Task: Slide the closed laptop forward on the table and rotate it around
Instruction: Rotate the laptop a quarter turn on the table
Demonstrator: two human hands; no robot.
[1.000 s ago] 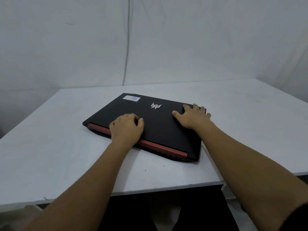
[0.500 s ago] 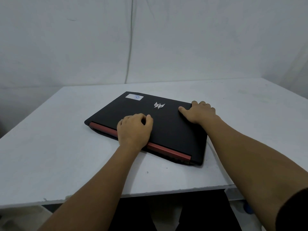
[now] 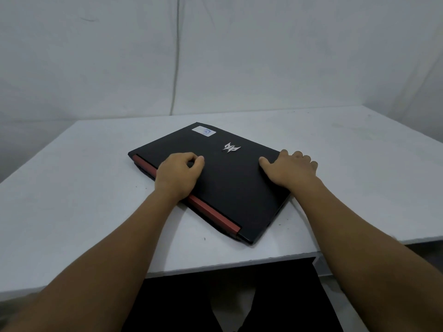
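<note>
1. Closed laptop (image 3: pixel 223 178), black lid with a red hinge strip (image 3: pixel 189 200), lies flat on the white table (image 3: pixel 72 192), skewed so its near corner points to about 5 o'clock. It sits in the near-centre of the table, well short of the far edge at 12.
2. Left hand (image 3: pixel 178 172): loosely curled, knuckles and thumb pressed down on the lid near the hinge edge, at roughly 9 o'clock from the silver logo (image 3: pixel 231 147). Not gripping anything, just bearing down.
3. Right hand (image 3: pixel 291 170): spread fairly wide, palm on the lid, fingers draped over the side edge at 3 o'clock. Whether the fingertips hook under the edge, cannot tell.
4. Handling guess: rigid slab, looks thick, so likely on the heavy side. Should move as one piece, no flex.
5. The matte lid looks grippy enough for palms. The underside can't be seen; if it has rubber feet, expect the slide to drag and jerk.
6. Best hold: keep the hands apart on opposite edges, as now. Push at one edge, pull at the other to spin it.
7. Fragile bit: the screen under the lid, so avoid heavy pressure at the centre.
8. Small sticker (image 3: pixel 204 132) at the far corner, 11 o'clock, irrelevant.
9. Risk: the near corner is close to the table's front edge, so pivot away from it.
</note>
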